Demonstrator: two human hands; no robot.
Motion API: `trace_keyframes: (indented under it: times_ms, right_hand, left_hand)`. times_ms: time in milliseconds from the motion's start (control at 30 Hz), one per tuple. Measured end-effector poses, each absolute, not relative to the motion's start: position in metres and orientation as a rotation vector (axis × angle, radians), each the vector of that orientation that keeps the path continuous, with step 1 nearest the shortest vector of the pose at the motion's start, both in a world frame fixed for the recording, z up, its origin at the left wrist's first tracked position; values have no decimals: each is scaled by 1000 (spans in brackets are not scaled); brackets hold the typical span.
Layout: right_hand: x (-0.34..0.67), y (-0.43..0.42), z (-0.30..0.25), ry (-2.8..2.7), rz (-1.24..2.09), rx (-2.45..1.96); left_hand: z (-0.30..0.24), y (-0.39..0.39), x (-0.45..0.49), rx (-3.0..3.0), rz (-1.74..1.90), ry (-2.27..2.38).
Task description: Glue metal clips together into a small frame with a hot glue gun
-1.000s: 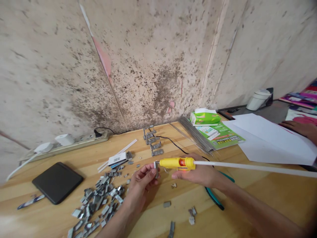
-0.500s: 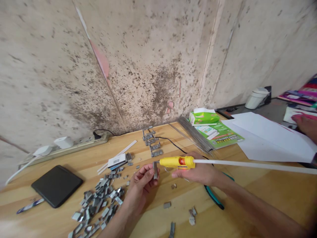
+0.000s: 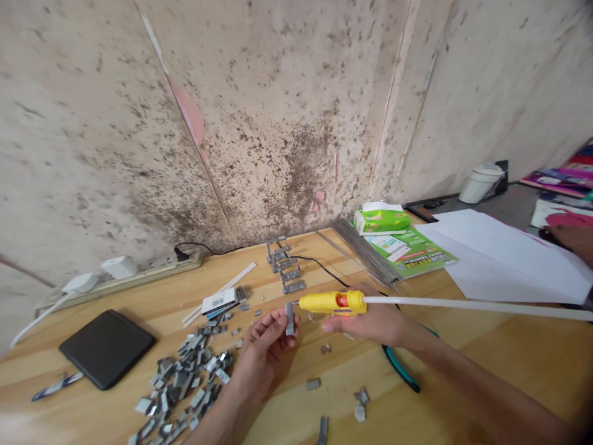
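Note:
My right hand (image 3: pixel 365 322) grips a yellow glue gun (image 3: pixel 331 302) with a long white glue stick (image 3: pixel 472 306) running out of its back to the right. The nozzle points left at a small grey metal clip (image 3: pixel 290 318), which my left hand (image 3: pixel 264 346) pinches upright between thumb and fingers just above the wooden table (image 3: pixel 486 364). A pile of similar grey clips (image 3: pixel 185 377) lies to the left of that hand. Several glued clip assemblies (image 3: pixel 285 267) sit further back near the wall.
A black tablet (image 3: pixel 106 347) and a pen (image 3: pixel 54 386) lie at the left, a power strip (image 3: pixel 125 272) runs along the wall. Teal-handled pliers (image 3: pixel 401 369) lie under my right forearm. Metal wires (image 3: pixel 365 253), a green box (image 3: pixel 382 220), white paper (image 3: pixel 504 256) and another person's hand (image 3: pixel 572 238) are at the right.
The view has shifted slightly. The clip in my left hand has dropped a little below the gun's nozzle. The other person's hand at the right has drawn back.

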State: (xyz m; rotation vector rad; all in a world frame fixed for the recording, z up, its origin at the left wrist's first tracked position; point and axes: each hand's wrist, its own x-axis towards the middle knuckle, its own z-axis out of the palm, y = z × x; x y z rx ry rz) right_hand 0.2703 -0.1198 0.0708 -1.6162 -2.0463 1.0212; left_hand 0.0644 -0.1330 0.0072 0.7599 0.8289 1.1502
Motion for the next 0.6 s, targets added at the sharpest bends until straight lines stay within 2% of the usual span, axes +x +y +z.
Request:
trace_keyframes:
  times_ms: [300,600]
  right_hand:
    - [277,-117,60,-1961,1206,-1372]
    - [277,-118,70,-2014,1268,-1410]
  left_hand:
    - [10,-131,65,674,1127,765]
    - [10,-134,66,639,1090,721]
